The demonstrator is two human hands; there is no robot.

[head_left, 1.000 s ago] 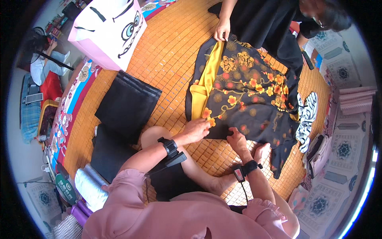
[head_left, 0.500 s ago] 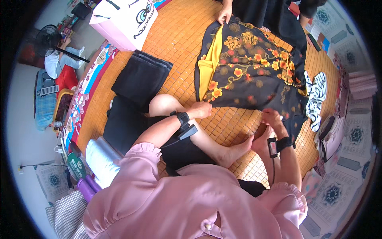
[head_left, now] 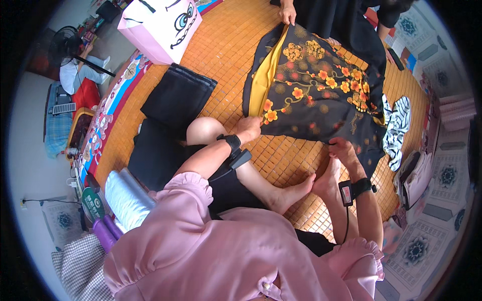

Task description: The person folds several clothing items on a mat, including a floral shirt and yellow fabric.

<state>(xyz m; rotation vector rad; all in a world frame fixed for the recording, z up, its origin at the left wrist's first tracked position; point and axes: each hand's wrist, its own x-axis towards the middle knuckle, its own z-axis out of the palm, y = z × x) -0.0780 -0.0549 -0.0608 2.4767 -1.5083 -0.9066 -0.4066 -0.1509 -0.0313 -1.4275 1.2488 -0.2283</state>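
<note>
A black garment (head_left: 314,103) with orange and yellow blossoms is spread across the mat in front of me. Along its left side a strip of yellow lining (head_left: 261,90) shows; whether it is a skirt or a dress I cannot tell. My left hand (head_left: 248,129) pinches the near left corner. With its fingers closed, my right hand (head_left: 343,150) grips the near edge further right. Across from me, another person's hand (head_left: 287,12) holds the far left corner.
Folded black cloth (head_left: 178,93) lies left of my bent knee. Behind it stands a pink and white bag (head_left: 160,30). A striped black-and-white cloth (head_left: 397,130) rests right of the garment. The woven mat (head_left: 226,55) lies beneath. A fan (head_left: 65,45) stands far left, near another seated person.
My left hand has moved slightly away from me and to the left, taking the garment's corner with it. The yellow lining strip now lies straighter. My right hand has hardly moved.
</note>
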